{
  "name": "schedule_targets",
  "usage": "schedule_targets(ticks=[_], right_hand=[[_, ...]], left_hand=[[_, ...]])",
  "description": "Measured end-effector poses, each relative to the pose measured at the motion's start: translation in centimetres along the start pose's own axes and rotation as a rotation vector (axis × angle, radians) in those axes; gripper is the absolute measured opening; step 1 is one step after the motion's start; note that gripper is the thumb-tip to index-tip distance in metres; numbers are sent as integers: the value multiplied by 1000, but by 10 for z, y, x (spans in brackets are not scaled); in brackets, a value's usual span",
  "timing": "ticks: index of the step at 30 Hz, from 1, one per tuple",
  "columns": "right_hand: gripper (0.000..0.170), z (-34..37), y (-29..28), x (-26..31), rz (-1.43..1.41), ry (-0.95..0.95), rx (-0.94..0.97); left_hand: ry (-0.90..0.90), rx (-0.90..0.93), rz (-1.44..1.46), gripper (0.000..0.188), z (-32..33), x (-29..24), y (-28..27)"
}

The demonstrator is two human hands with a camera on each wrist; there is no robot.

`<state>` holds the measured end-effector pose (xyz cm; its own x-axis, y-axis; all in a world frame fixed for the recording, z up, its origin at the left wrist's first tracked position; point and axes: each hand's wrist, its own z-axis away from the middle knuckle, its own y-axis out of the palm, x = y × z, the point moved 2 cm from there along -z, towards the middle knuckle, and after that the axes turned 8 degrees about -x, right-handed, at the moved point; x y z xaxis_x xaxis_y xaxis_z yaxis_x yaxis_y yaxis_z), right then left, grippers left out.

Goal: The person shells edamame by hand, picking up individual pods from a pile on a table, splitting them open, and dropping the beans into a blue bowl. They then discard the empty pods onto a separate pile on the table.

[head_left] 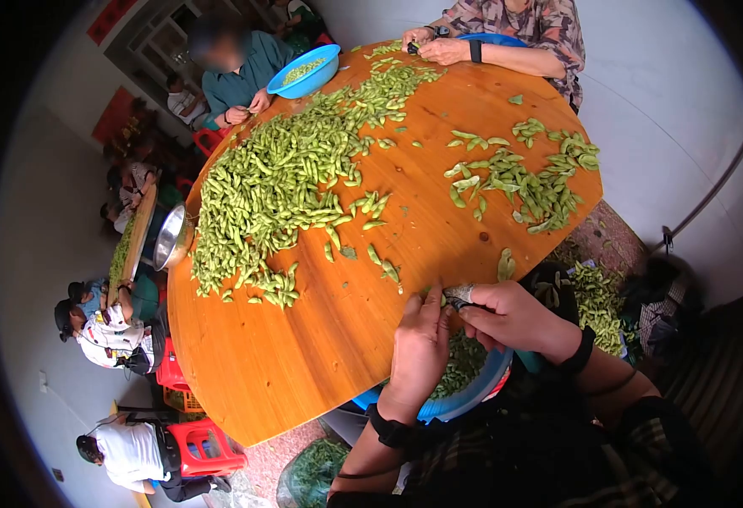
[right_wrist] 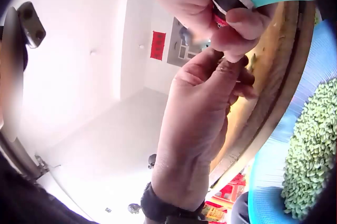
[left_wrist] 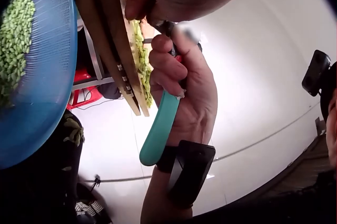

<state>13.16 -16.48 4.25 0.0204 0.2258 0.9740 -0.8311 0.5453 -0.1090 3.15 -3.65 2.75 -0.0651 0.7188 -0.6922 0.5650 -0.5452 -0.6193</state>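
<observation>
Partway, I'd judge: beans lie in my basin, but plenty of pods remain heaped on the table. Left hand fingers pinch what looks like one pod; right hand grips a teal-handled tool.

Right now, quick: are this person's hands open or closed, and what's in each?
Left hand: closed, pinching what looks like a green pod, mostly hidden.
Right hand: closed round a teal-handled tool.
</observation>
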Motion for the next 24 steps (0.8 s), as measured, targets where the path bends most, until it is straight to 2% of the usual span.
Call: schedule_targets(ticks=[7, 12, 16, 18, 20, 24], right_hand=[[13, 0, 7, 1, -28, -38, 27], [13, -4, 12, -9, -152, -66, -36], [14, -6, 14, -11, -170, -117, -77], [14, -7, 15, -13, -240, -70, -40], [14, -7, 13, -13, -270, -20, -11], [15, -6, 7, -7, -320, 104, 78]], left_hand=[[34, -2, -69, 41, 0, 2, -3], [81, -40, -87, 40, 1, 6, -4], [-27, 3, 118, 39, 3, 11, -5], [-51, 18, 188, 39, 3, 17, -6], [-237, 134, 473, 36, 3, 23, -8], [-341, 263, 705, 34, -1, 35, -15]])
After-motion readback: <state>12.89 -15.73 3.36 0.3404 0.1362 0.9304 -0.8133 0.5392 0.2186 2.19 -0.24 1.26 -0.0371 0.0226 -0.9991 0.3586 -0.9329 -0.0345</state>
